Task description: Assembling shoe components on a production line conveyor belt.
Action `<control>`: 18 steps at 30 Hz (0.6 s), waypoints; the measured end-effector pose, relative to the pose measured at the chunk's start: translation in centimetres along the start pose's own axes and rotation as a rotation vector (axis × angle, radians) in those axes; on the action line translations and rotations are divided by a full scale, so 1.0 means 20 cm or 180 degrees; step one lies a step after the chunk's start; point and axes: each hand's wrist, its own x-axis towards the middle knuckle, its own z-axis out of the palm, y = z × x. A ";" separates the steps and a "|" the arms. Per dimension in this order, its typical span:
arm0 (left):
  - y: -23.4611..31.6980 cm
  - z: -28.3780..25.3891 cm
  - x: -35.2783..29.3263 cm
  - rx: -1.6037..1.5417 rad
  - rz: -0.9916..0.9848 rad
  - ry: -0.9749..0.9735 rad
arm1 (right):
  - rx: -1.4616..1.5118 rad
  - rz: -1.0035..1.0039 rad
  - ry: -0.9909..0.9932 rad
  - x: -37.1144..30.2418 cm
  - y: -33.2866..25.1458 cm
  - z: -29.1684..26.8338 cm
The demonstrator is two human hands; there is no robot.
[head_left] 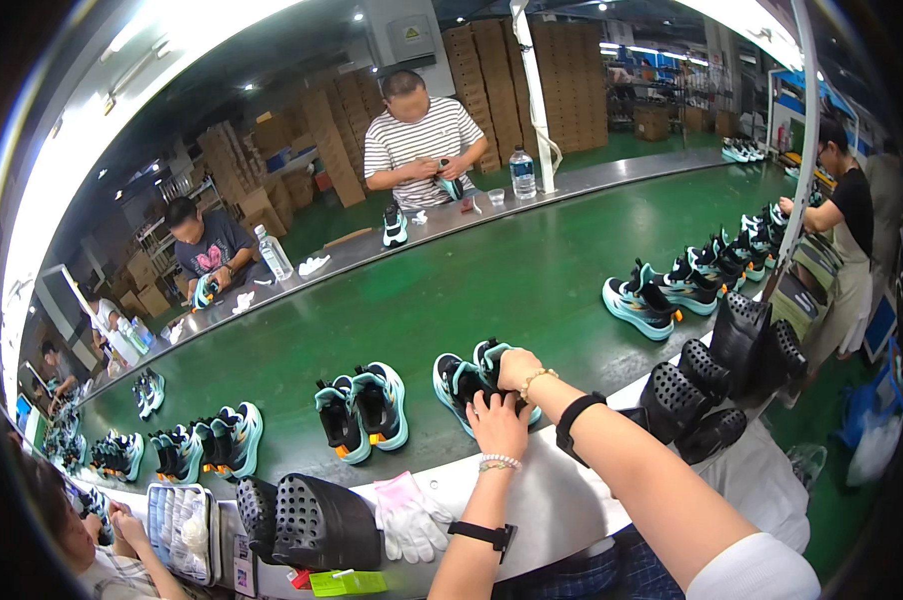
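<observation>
A pair of black and mint-green sneakers stands on the green belt in front of me. My right hand [517,370] is closed at the upper part of the right sneaker [489,352], fingertips hidden. Nearer to me, my left hand [499,425] has its fingers bent over the near end of the same sneaker, thumb side toward my right hand. The left sneaker [454,385] stands against it, partly covered by my left hand. To the left, another pair of sneakers [363,410] sits apart from my hands, with orange tabs at the near ends.
More sneakers [234,440] line the belt [452,285] at left, others [640,300] at right. Black perforated clogs [322,520] and white gloves [412,515] lie on the near ledge; more clogs [672,400] stand by my right arm. Co-workers handle shoes across the belt and on both sides.
</observation>
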 end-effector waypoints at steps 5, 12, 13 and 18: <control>-0.01 -0.01 0.00 -0.0022 0.0002 -0.0159 | 0.0695 -0.0578 -0.0098 0.02 0.05 -0.04; 0.00 0.00 -0.02 -0.0037 0.0085 -0.0034 | 0.1003 -0.0847 -0.0382 0.02 0.09 -0.06; 0.00 -0.01 -0.02 -0.0083 0.0117 0.0057 | 0.0906 -0.0942 -0.0201 0.01 0.08 -0.05; -0.05 0.00 -0.03 -0.0065 -0.0035 0.0122 | 0.0689 -0.1301 0.0505 0.03 0.08 0.07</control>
